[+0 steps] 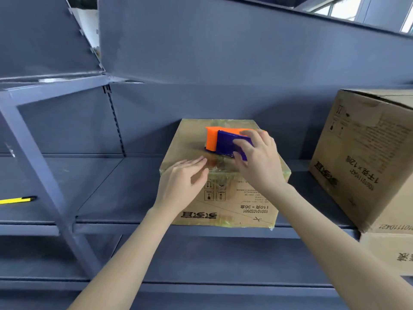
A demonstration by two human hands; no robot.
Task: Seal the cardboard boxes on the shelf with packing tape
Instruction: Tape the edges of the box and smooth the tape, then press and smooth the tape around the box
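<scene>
Cardboard box [243, 202] sits mid-frame on the grey metal shelf [107, 186], front face toward the camera, its print upside down. Glossy clear tape [223, 170] shows across the top near the front edge, with more along the box edges. The tape dispenser [223, 142], orange body with a purple part, rests on the box top, toward 12 o'clock from the box centre and slightly right of the middle. Right hand [261, 162] comes in from 5 o'clock, fingers curled over the purple part and thumb on the near side, gripping the dispenser. Whether the dispenser's tape end touches the cardboard I cannot tell; the hand covers it. Left hand [181, 184] comes in from 7 o'clock, fingers straight and close together, lying flat at the front-left corner of the box top, fingertips pointing toward 2 o'clock and just short of the dispenser. The thumb hangs over the front face and holds nothing. The two hands are near each other but apart. A second cardboard box [366, 157], bigger and tilted, stands at 3 o'clock, well apart from the first. It rests on a third box [388, 253] at 4 o'clock. A yellow-and-black stick-like object [17, 200] lies on the shelf at 9 o'clock, at the left frame edge; too small to identify. A slanted grey upright [38, 153] crosses in front of it. A window [342, 7] shows at 1 o'clock.
</scene>
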